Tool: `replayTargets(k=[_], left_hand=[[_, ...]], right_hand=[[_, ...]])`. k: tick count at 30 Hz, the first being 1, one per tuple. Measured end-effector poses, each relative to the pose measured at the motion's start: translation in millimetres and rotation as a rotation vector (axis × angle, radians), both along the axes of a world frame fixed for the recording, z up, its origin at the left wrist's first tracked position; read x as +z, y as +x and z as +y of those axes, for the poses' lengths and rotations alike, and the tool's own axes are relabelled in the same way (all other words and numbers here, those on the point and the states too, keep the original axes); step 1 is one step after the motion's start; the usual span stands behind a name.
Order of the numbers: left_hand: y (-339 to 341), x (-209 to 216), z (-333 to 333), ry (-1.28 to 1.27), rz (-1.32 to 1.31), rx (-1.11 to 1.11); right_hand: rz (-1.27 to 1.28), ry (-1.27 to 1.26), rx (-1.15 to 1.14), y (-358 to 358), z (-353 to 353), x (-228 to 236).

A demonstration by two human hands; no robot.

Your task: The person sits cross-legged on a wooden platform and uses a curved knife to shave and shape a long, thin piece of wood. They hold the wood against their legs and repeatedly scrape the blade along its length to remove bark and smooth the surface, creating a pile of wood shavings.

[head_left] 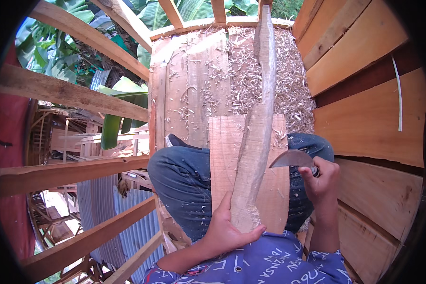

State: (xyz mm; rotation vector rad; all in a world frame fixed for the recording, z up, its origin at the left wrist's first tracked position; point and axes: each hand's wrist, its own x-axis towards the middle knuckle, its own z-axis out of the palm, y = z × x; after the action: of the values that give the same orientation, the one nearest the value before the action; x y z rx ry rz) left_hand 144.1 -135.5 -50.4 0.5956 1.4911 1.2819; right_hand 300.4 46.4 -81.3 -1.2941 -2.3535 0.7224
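A long, roughly carved wooden piece (259, 137) runs from my belly away to the far railing, narrow at its far end and broader near me. My left hand (228, 226) cups its near end, thumb and fingers on either side. Under it, a flat wooden board (222, 161) lies across my lap. In my right hand (323, 177) is a knife with a short, broad, curved blade (291, 159), gripped by its handle. The blade points left, to the right of the carved piece and apart from it in the picture. My fingers hide most of the handle.
Curled wood shavings (288, 80) cover the plank floor (175, 85) ahead, thickest at the right. A plank wall (364, 113) stands close on my right. On the left runs an open railing of wooden bars (75, 97), with banana leaves (123, 94) and corrugated metal sheets (132, 213) beyond.
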Motion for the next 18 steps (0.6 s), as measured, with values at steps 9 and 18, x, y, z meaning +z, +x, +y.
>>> replayTargets(k=[9, 18], left_hand=[[-7, -5, 3, 0.036, 0.119, -0.177], [-1, -2, 0, 0.029, -0.311, -0.017]], right_hand=[[0.031, -0.001, 0.191, -17, -29, -10], [0.067, -0.126, 0.219, -8, -19, 4]])
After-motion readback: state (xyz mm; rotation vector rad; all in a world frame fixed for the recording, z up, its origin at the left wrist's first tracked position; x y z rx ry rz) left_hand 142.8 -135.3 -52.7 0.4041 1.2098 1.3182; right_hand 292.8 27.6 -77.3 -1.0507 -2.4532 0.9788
